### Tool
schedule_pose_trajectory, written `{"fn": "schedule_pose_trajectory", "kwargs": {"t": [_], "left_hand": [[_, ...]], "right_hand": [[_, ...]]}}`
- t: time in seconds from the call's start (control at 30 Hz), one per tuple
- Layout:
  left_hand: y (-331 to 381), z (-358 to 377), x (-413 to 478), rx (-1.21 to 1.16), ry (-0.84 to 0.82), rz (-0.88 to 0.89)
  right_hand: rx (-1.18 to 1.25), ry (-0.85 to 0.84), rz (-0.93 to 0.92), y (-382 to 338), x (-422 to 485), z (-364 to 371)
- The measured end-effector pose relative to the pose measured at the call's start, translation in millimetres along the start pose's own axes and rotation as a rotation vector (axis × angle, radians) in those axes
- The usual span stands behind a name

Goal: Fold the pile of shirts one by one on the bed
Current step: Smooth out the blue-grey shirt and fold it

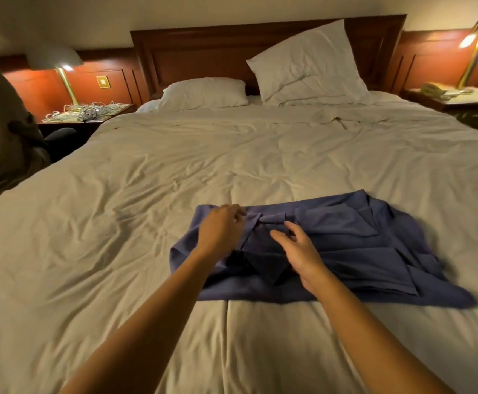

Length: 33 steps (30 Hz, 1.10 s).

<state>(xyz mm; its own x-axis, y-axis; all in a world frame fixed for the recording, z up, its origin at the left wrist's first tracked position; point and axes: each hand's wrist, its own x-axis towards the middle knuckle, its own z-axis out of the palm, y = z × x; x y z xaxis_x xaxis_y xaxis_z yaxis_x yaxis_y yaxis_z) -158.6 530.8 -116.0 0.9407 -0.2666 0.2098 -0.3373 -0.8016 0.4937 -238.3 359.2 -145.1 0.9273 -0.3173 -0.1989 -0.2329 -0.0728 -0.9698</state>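
Appeared as two bare, slim, smooth forearms, one at the near left, one at the near right. Ended in a bare left hand (pixel 220 227) and a bare right hand (pixel 298 251), fingers slender.

Single head-worn wide-angle view from the foot of the bed (pixel 146 180).
It faces forward and down toward the headboard (pixel 203 52); the left hand (pixel 220 231) and right hand (pixel 297 251) reach in close below the lens.

A blue collared shirt (pixel 345 245) lies partly folded and rumpled on the white bed (pixel 146 194).
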Motion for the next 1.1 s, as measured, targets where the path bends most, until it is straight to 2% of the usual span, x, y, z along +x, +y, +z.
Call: {"fn": "schedule_pose_trajectory", "kwargs": {"t": [0.07, 0.17, 0.2, 0.3, 0.37, 0.43, 0.53, 0.63, 0.8, 0.9, 0.97, 1.03, 1.07, 1.1], "left_hand": [[-24, -7, -7, 0.004, -0.031, 0.04], [-38, -26, -34, -0.118, -0.322, 0.108], [-44, -30, -43, -0.112, -0.354, 0.133], [-59, -33, -58, -0.02, -0.317, 0.2], [-62, -29, -61, -0.016, -0.3, 0.243], [-59, -27, -63, -0.012, -0.182, 0.306], [-57, -29, -62, 0.191, 0.061, 0.416], [-56, -37, -68, 0.288, 0.02, 0.48], [-56, -35, -78, 0.29, -0.024, 0.291], [-45, -41, -84, -0.032, -0.076, 0.198], [-33, -54, -89, -0.23, -0.243, 0.165], [-24, -65, -95, -0.266, -0.46, 0.173], [-23, -68, -96, -0.279, -0.516, 0.161], [-24, -68, -95, -0.3, -0.504, 0.126]], "right_hand": [[-0.083, -0.014, -0.079, 0, -3, 10], [-0.233, 0.018, -0.187, 5, -2, 17], [-0.259, 0.038, -0.206, 8, -1, 18], [-0.214, 0.046, -0.206, 11, -4, 17], [-0.054, 0.038, -0.148, 9, -5, 15], [0.1, 0.031, -0.076, 5, -3, 12], [0.126, 0.014, -0.031, 3, -2, 7], [0.104, 0.027, -0.049, 5, -7, 5], [-0.17, 0.223, -0.305, 13, -22, 7], [-0.181, 0.229, -0.303, 16, -28, 5], [-0.151, 0.25, -0.293, 16, -29, -1], [-0.167, 0.275, -0.306, 16, -32, -8], [-0.202, 0.294, -0.336, 16, -35, -9], [-0.266, 0.329, -0.379, 16, -39, -10]]}}
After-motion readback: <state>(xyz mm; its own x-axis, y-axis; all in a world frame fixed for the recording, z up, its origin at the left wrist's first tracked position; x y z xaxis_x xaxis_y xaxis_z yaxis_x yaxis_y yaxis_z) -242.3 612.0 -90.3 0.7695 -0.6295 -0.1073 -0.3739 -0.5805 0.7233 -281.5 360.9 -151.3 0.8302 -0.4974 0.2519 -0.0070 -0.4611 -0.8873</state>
